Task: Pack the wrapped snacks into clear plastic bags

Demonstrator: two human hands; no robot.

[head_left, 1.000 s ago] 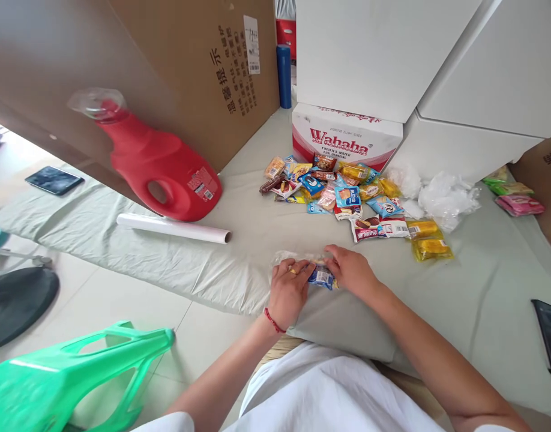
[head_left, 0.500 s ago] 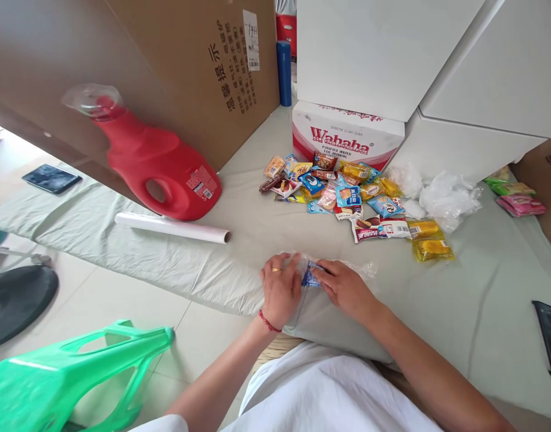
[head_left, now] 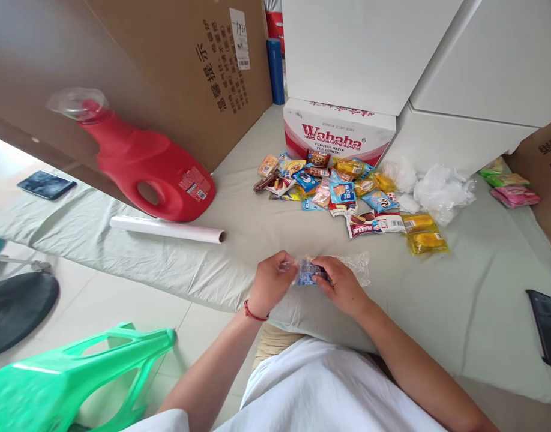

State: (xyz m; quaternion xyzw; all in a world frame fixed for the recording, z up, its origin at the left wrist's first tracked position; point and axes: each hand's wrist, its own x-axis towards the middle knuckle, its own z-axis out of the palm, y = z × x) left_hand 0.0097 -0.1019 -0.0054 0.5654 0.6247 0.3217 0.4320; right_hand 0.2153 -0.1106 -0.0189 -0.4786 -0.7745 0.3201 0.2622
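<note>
Head view: left hand [head_left: 270, 282] and right hand [head_left: 341, 284] both pinched on blue snack packet [head_left: 308, 273] inside clear plastic bag [head_left: 356, 264], lifted just above bed sheet [head_left: 266, 231], well short of Wahaha box [head_left: 338, 133]. Judgement: keep bag mouth spread, push packet fully in, avoid tearing film.

Bright, even daylight, soft and diffuse; shadows are faint. White cabinets [head_left: 392, 54] run near blown-out. Mild glare on the red jug [head_left: 144, 168] and its clear cap. Strong wide-angle bend at the edges (green stool [head_left: 72, 372] stretches badly). Centre is sharp; slight softness on the snack pile [head_left: 343, 189] print.
</note>
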